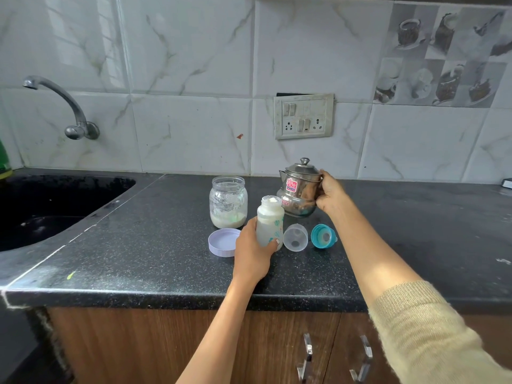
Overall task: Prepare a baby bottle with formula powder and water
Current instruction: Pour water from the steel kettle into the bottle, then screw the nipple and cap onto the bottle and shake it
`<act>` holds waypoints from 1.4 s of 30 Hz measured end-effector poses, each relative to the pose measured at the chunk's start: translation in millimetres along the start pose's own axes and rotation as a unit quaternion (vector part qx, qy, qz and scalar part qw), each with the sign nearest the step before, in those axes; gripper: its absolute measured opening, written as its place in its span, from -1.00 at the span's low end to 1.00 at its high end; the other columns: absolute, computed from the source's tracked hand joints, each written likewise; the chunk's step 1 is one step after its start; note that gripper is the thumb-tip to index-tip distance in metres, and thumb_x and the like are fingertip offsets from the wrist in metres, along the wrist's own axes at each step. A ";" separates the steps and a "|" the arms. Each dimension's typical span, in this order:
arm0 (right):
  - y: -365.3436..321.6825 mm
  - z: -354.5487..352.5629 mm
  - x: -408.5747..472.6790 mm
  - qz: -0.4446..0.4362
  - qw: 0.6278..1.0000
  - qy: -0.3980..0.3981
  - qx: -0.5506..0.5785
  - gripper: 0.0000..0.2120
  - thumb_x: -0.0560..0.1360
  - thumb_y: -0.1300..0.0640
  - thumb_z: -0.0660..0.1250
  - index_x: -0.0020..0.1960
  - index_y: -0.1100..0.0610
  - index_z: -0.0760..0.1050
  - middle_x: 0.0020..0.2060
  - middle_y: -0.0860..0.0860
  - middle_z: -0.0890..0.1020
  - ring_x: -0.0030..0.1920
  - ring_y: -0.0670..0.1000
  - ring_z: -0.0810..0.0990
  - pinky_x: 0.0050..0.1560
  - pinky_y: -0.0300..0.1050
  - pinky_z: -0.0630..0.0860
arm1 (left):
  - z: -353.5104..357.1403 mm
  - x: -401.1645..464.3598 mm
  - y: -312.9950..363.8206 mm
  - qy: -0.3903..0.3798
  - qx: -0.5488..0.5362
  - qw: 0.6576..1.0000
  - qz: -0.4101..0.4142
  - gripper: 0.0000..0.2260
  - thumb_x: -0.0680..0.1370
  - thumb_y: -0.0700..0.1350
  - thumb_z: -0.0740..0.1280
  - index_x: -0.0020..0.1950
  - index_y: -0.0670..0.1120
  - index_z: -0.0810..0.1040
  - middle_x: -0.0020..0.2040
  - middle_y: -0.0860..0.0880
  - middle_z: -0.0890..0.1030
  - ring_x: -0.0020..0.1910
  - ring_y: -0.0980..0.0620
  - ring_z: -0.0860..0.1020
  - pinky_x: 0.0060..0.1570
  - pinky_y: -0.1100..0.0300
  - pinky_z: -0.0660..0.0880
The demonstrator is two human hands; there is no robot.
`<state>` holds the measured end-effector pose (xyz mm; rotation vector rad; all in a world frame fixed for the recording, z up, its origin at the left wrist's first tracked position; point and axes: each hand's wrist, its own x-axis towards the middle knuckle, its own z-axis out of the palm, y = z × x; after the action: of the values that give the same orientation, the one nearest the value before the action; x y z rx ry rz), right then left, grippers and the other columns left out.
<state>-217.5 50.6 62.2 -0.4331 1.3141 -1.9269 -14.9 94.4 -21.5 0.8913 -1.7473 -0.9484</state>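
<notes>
My left grip (253, 252) held the open baby bottle (270, 221) upright while my right grip (331, 195) clasped the steel kettle (299, 189) just behind the bottle.

A black speckled countertop (155, 259) is being used as the landmark. Behind it, the wall is being covered by white marbled tiles (188, 51). A switch and socket panel (304, 116) is being carried by that wall above the countertop. Left of the countertop, a dark sink (55, 206) is being overhung by a metal tap (69, 106). Below the countertop, wooden cabinet doors (166, 345) with metal handles (306, 356) are being lit softly.
</notes>
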 end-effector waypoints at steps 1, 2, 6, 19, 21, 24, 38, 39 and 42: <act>2.9 -3.1 8.0 -0.005 1.000 0.011 -0.003 -0.82 0.49 0.08 0.32 0.04 0.14 0.57 0.04 0.12 0.67 0.01 0.09 0.66 0.02 0.07 0.59 | 0.0 0.1 -0.2 0.000 -0.001 1.000 0.000 -0.62 0.45 -0.27 0.40 0.22 -0.09 0.41 0.06 0.04 0.52 0.09 0.01 0.51 0.10 0.09 0.48; 5.2 -6.1 16.1 -0.012 1.000 0.019 -0.011 -0.83 0.47 0.11 0.34 0.04 0.13 0.57 0.05 0.13 0.67 0.01 0.10 0.66 0.02 0.10 0.60 | 0.0 0.0 -0.6 -0.001 -0.002 1.000 0.000 -0.63 0.45 -0.26 0.41 0.21 -0.08 0.41 0.06 0.04 0.52 0.09 0.01 0.51 0.10 0.09 0.49; 10.5 -10.6 25.8 -0.018 0.999 0.028 -0.029 -0.83 0.47 0.18 0.33 0.04 0.17 0.57 0.03 0.16 0.68 0.01 0.12 0.67 0.01 0.16 0.60 | 0.1 0.6 -1.6 -0.001 0.000 1.000 0.002 -0.62 0.45 -0.26 0.41 0.22 -0.08 0.41 0.07 0.04 0.52 0.10 0.01 0.51 0.10 0.09 0.49; 26.5 0.1 29.7 -0.039 0.996 0.057 -0.051 -0.80 0.48 0.28 0.25 -0.31 0.13 0.43 -0.37 0.05 0.53 -0.37 0.00 0.46 -0.27 -0.12 0.47 | 1.1 2.3 -4.5 0.000 0.001 1.000 0.004 -0.63 0.45 -0.25 0.41 0.22 -0.09 0.42 0.06 0.06 0.53 0.08 0.02 0.52 0.09 0.09 0.49; 26.3 -0.7 29.1 -0.036 0.996 0.053 -0.057 -0.81 0.48 0.26 0.25 -0.30 0.13 0.44 -0.35 0.05 0.55 -0.34 0.00 0.48 -0.21 -0.09 0.51 | 1.3 2.7 -5.1 0.000 0.003 1.000 0.003 -0.62 0.45 -0.25 0.41 0.23 -0.09 0.41 0.07 0.06 0.53 0.09 0.02 0.52 0.10 0.08 0.49; 25.4 -5.4 26.2 -0.028 0.996 0.046 -0.069 -0.82 0.50 0.25 0.25 -0.27 0.12 0.47 -0.30 0.06 0.59 -0.26 0.03 0.53 -0.06 -0.01 0.55 | 1.4 2.7 -5.7 -0.001 0.001 1.000 0.005 -0.63 0.45 -0.25 0.41 0.22 -0.08 0.41 0.08 0.04 0.54 0.08 0.03 0.52 0.11 0.08 0.49; 4.8 -23.7 11.5 -0.027 0.963 0.030 -0.268 -0.40 0.57 -0.22 0.08 0.40 0.20 0.29 0.36 0.14 0.38 0.37 0.15 0.35 0.36 0.06 0.28 | 0.4 1.5 -4.5 -0.002 0.001 1.000 -0.005 -0.63 0.45 -0.25 0.41 0.22 -0.10 0.41 0.08 0.03 0.54 0.11 0.00 0.52 0.12 0.04 0.50; 0.2 -26.2 6.9 -0.071 0.954 0.064 -0.285 -0.43 0.56 -0.22 0.09 0.36 0.18 0.32 0.34 0.16 0.39 0.36 0.17 0.35 0.33 0.07 0.29 | 0.3 1.4 -4.9 -0.003 -0.001 1.000 -0.005 -0.62 0.46 -0.25 0.41 0.23 -0.10 0.41 0.10 0.02 0.54 0.11 0.00 0.52 0.13 0.04 0.50; -9.0 -34.8 -10.0 -0.203 0.921 0.080 -0.323 -0.79 0.50 -0.10 0.21 -0.06 0.05 0.37 -0.07 0.00 0.50 0.13 0.12 0.47 0.28 0.08 0.35 | 0.0 1.4 -5.2 -0.004 0.001 1.000 -0.002 -0.61 0.46 -0.24 0.41 0.24 -0.08 0.40 0.09 0.03 0.53 0.11 0.01 0.51 0.13 0.04 0.49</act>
<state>-236.7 82.2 57.2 -0.9514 2.1073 -1.8279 -14.5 90.8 -25.5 0.8929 -1.7536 -0.9539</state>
